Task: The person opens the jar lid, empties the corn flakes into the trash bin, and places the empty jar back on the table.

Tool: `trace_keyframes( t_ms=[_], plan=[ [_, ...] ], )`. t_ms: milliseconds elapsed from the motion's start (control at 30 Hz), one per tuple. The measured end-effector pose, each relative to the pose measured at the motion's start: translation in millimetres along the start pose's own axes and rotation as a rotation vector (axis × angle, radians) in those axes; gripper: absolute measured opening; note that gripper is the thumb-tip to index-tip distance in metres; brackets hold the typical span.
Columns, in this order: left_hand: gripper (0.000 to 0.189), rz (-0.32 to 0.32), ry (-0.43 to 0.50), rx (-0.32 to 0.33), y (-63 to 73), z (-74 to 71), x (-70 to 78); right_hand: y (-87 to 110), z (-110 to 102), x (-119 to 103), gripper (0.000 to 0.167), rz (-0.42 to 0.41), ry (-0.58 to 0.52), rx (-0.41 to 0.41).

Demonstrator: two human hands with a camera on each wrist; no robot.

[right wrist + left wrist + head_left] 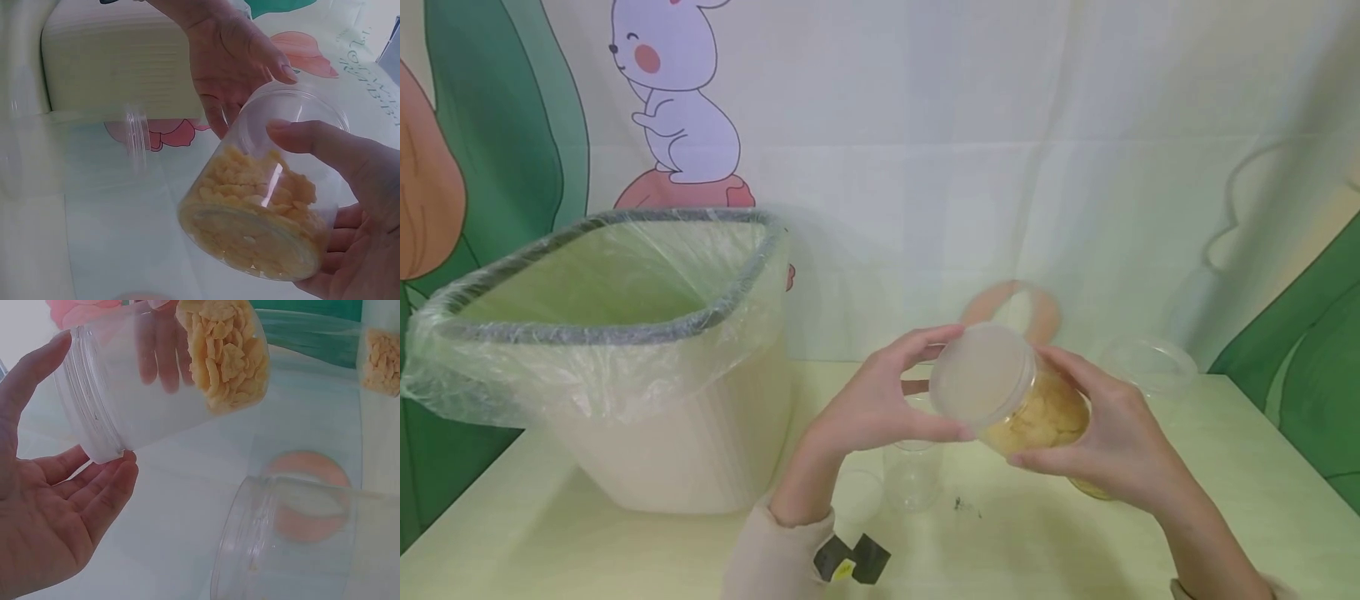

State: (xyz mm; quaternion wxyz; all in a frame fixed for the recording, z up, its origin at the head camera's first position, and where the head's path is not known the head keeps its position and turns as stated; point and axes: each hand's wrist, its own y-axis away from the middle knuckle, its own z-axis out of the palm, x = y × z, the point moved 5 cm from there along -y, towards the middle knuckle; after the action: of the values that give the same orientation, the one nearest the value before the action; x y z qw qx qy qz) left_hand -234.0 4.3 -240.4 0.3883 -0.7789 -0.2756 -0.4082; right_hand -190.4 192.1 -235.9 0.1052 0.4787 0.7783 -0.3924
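Observation:
A clear plastic jar [1048,412] partly filled with yellow flakes [228,356] is held tilted above the table, its whitish lid [981,375] turned up and to the left. My left hand [880,400] holds the lid's rim between thumb and fingers. My right hand [1112,433] grips the jar's body lower down, thumb on one side and fingers on the other. In the right wrist view the flakes [256,187] lie toward the jar's base. Beneath the hands an empty clear jar [913,483] stands on the table.
A large bin [700,450] lined with a clear bag stands at the left. Another flake-filled jar [382,362] is partly hidden behind my right hand. A flat round lid [857,496] lies beside the empty jar. Dark specks [958,504] dot the table. A printed curtain [887,208] hangs behind.

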Motion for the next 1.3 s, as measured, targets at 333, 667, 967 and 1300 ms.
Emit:
trace_keyframes(
  t_ms=[333,667,967,1300],
  plan=[
    [0.081,-0.062,-0.097,0.074,-0.8,4.9,2.1,1.1,-1.1,2.7,0.091,0.008,-0.003,0.015],
    [0.087,-0.025,-0.046,0.004,1.8,3.0,4.6,2.0,-1.6,1.4,0.092,0.033,-0.076,-0.017],
    [0.085,0.077,0.028,-0.116,5.2,-1.7,7.9,1.7,-2.6,-3.0,0.091,-0.013,-0.064,-0.026],
    [0.083,0.088,0.027,-0.118,5.0,-1.8,8.5,2.0,-2.9,-3.8,0.090,-0.007,-0.059,-0.032]
  ],
)
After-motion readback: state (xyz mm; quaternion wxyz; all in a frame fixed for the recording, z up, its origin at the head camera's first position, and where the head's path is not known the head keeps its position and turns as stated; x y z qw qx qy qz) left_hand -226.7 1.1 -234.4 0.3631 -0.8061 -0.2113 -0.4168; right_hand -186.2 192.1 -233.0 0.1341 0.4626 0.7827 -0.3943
